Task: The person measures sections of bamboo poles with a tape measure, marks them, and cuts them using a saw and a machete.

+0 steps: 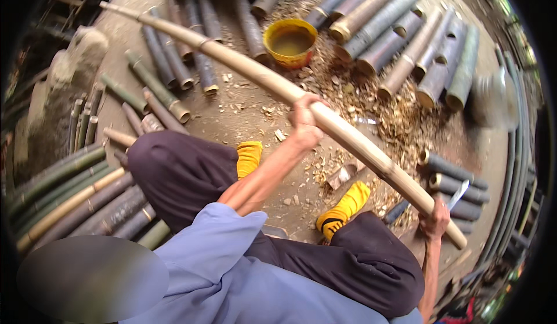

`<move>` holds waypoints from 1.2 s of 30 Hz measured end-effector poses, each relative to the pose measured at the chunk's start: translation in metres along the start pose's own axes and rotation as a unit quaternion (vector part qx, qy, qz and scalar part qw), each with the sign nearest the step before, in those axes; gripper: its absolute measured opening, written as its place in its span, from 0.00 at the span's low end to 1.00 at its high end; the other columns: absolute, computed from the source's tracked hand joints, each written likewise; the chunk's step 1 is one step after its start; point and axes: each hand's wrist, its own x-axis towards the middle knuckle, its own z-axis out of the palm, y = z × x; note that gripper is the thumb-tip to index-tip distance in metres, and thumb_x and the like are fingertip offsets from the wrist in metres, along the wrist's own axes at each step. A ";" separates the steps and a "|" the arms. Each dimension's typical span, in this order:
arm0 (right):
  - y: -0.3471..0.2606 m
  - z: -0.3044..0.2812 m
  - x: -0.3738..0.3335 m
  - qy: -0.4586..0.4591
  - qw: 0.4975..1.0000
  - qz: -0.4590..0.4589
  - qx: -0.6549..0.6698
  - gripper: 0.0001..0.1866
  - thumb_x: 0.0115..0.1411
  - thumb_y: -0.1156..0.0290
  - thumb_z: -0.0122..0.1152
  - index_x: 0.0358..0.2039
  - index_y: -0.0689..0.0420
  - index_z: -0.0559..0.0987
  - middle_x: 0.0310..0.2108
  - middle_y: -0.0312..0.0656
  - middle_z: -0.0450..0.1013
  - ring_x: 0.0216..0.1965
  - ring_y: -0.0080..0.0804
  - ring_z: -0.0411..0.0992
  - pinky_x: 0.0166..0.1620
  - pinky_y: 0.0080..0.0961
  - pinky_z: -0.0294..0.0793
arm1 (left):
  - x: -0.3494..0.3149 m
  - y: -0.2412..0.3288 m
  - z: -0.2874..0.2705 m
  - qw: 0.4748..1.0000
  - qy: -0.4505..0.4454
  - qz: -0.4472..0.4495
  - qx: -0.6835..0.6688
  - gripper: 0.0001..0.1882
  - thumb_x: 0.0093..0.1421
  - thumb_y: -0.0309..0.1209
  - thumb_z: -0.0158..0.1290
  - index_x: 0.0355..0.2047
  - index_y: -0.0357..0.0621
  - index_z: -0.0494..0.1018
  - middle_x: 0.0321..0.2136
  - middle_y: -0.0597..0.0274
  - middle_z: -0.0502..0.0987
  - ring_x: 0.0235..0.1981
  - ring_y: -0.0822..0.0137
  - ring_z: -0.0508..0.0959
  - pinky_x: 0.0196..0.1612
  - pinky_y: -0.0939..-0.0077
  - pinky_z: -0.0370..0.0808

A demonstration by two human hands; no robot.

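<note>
One head view to log. We see a long, pale, scraped bamboo pole (360, 144) running diagonally from upper left to lower right, out past the feet in yellow socks (348, 205) and the dark purple trousers (371, 266). Left hand (306, 120): fingers wrapped round the pole near mid-length. Right hand (435, 218): closed round the thicker lower end. Shiny narrow metal blade (459, 192) sticks out just beside that right hand; we can't tell whether the fingers grip its handle too.

Around it: dark grey-green cut bamboo lengths (380, 23) on the ground, brown wood shavings (400, 121), a round yellow-and-red bucket (293, 63) with liquid in it.

Risks, our guess: thin far end reaches well past the left hand, so a careless swing could knock the bucket over or roll the dark lengths. Smooth bare surface could slip if either grip loosens. If the blade is indeed held, turning the pole with that hand could nick the wrist or leg. Loose shavings could slide underfoot.
</note>
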 end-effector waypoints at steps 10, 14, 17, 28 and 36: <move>-0.148 -0.005 0.049 0.048 0.998 -0.015 0.024 0.15 0.45 0.78 0.58 0.37 0.60 0.74 0.30 0.46 0.76 0.34 0.41 0.75 0.37 0.36 0.74 | 0.085 0.126 -0.112 0.903 -0.049 0.293 0.309 0.21 0.51 0.32 0.57 0.46 0.42 0.70 0.39 0.57 0.72 0.41 0.61 0.72 0.50 0.64 0.68; -0.184 0.014 0.056 -0.008 0.999 -0.040 -0.025 0.11 0.52 0.72 0.54 0.37 0.60 0.74 0.33 0.47 0.75 0.35 0.38 0.75 0.36 0.35 0.77 | -0.032 0.058 -0.039 0.644 -0.229 0.506 0.526 0.40 0.41 0.19 0.58 0.57 0.43 0.59 0.47 0.45 0.69 0.48 0.52 0.71 0.54 0.61 0.66; -0.209 0.035 0.063 -0.072 0.997 -0.037 0.014 0.19 0.49 0.68 0.61 0.42 0.58 0.74 0.35 0.47 0.75 0.38 0.35 0.73 0.42 0.37 0.72 | -0.089 -0.012 -0.013 0.320 -0.426 0.397 0.747 0.46 0.38 0.28 0.61 0.61 0.49 0.56 0.53 0.49 0.66 0.56 0.54 0.65 0.62 0.60 0.59; -0.247 0.138 -0.053 0.099 0.893 0.306 0.315 0.17 0.51 0.64 0.59 0.41 0.57 0.72 0.38 0.54 0.71 0.37 0.48 0.72 0.38 0.35 0.75 | 0.025 -0.034 -0.043 0.147 -0.401 0.269 0.863 0.26 0.36 0.31 0.64 0.36 0.43 0.65 0.26 0.55 0.76 0.25 0.58 0.76 0.28 0.62 0.75; -0.263 0.193 0.009 0.093 0.814 0.409 0.402 0.31 0.46 0.60 0.62 0.48 0.63 0.66 0.35 0.60 0.71 0.36 0.52 0.73 0.35 0.46 0.75 | 0.067 0.001 -0.026 0.200 -0.396 0.241 0.863 0.27 0.31 0.28 0.61 0.37 0.39 0.70 0.34 0.51 0.72 0.38 0.49 0.73 0.44 0.62 0.71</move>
